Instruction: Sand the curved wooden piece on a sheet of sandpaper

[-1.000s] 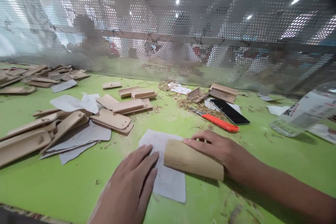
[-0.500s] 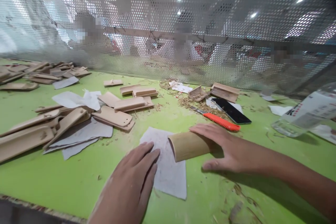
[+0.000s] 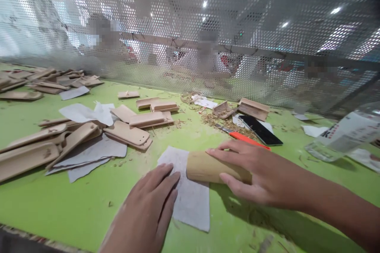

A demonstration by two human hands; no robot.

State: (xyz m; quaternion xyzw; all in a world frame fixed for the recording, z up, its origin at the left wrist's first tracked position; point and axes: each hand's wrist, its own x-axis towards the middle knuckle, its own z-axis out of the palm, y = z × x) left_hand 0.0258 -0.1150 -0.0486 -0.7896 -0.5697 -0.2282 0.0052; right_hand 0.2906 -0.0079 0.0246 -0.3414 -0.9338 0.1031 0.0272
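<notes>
Right hand (image 3: 257, 172), grip closed round bamboo (image 3: 203, 167), seems to sand it; left hand (image 3: 150, 197), flat, pins paper (image 3: 192, 203); next stroke likely needs that steady.

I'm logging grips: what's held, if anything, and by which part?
The right hand holds the curved bamboo piece by its right half; the left hand rests on the white sheet.

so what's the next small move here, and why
Probably a short slide of the curved bamboo piece across the pale sheet: the right hand holds the piece, its left end overlaps the sheet, and the left hand lies spread on the sheet, seemingly steadying it.
</notes>
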